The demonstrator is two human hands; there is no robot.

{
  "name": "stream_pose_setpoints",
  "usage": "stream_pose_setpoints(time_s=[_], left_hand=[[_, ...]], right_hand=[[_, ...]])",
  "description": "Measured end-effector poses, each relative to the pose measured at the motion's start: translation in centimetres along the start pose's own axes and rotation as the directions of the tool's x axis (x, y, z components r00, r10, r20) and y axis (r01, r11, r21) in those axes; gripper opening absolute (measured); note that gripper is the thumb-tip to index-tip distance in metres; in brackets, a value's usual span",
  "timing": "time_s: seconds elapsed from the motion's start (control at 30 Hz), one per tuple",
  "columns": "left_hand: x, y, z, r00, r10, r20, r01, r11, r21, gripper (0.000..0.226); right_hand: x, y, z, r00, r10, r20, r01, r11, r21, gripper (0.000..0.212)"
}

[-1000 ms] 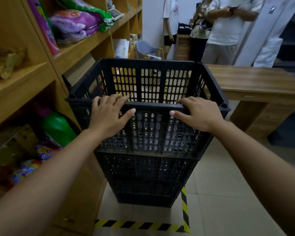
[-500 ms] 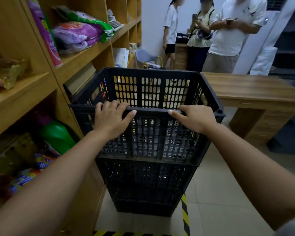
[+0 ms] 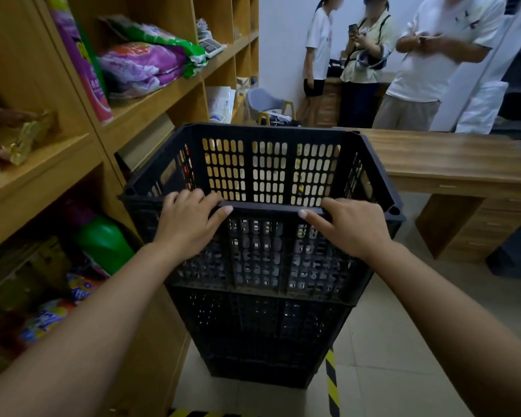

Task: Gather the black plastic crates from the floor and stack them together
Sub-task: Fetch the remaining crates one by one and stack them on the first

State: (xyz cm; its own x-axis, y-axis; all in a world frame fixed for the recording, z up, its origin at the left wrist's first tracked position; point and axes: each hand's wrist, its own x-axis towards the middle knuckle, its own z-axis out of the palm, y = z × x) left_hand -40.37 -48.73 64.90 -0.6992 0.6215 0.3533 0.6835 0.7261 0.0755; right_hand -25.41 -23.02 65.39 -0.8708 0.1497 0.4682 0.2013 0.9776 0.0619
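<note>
A stack of black perforated plastic crates (image 3: 262,335) stands on the tiled floor in front of me. The top crate (image 3: 268,167) sits nested on the ones below, its open mouth facing up. My left hand (image 3: 190,224) lies over the near rim at the left, fingers curled onto the rim. My right hand (image 3: 349,227) grips the same rim at the right, thumb along the edge. The crate's inside bottom is hidden behind its near wall.
Wooden shelving (image 3: 151,106) with detergent bags and a green bottle (image 3: 103,242) runs close along the left. A wooden desk (image 3: 451,164) stands to the right. Three people (image 3: 418,64) stand beyond it. Yellow-black tape (image 3: 331,383) marks the floor by the stack.
The view has tilted up a little, so the stack and my hands sit lower in frame. Both hands stay on the near rim of the top crate.
</note>
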Motion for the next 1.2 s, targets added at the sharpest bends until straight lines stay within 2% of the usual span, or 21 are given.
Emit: stream_pose_setpoints(time_s=[0.07,0.2,0.37,0.5,0.6,0.7,0.8,0.93,1.07,1.2], left_hand=[[-0.5,0.0,-0.1,1.0,-0.005,-0.015,0.005,1.0,0.015,0.06],[1.4,0.5,-0.1,0.997,-0.04,0.066,0.038,0.998,0.045,0.057],[0.7,0.1,0.7,0.999,-0.032,0.02,0.031,0.999,0.041,0.062],[2.1,0.6,0.2,0.995,-0.078,0.07,0.076,0.997,0.035,0.056],[1.7,0.5,-0.6,0.98,-0.083,0.178,0.085,0.996,-0.004,0.064],[4.1,1.0,-1.9,0.949,-0.138,0.283,0.146,0.989,-0.007,0.068],[6.7,1.3,-1.6,0.956,-0.158,0.247,0.159,0.987,0.016,0.068],[7.8,1.1,-0.4,0.937,-0.061,0.343,0.054,0.998,0.03,0.063],[8.1,0.6,-0.1,0.924,0.024,0.381,-0.002,0.998,-0.058,0.06],[8.1,0.1,-0.2,0.909,0.056,0.413,-0.039,0.998,-0.049,0.066]], right_hand=[[-0.4,0.0,0.2,0.999,-0.009,-0.035,0.009,1.0,0.004,0.061],[1.7,0.7,0.2,0.998,-0.001,0.067,-0.002,0.999,0.035,0.062],[0.6,1.0,0.7,1.0,-0.022,0.001,0.022,0.999,0.028,0.06],[2.3,1.2,0.6,0.996,0.0,0.093,-0.005,0.999,0.05,0.065],[1.6,1.6,0.7,0.994,-0.027,0.109,0.016,0.994,0.105,0.071],[2.8,2.2,-0.4,0.963,0.009,0.269,-0.075,0.969,0.236,0.071],[4.3,3.1,-0.7,0.942,0.116,0.314,-0.16,0.98,0.12,0.074],[4.6,3.8,-0.2,0.869,0.197,0.453,-0.279,0.953,0.12,0.082],[4.7,3.2,-0.5,0.846,0.228,0.482,-0.304,0.949,0.086,0.077],[4.5,2.1,-1.4,0.79,0.31,0.529,-0.39,0.92,0.043,0.069]])
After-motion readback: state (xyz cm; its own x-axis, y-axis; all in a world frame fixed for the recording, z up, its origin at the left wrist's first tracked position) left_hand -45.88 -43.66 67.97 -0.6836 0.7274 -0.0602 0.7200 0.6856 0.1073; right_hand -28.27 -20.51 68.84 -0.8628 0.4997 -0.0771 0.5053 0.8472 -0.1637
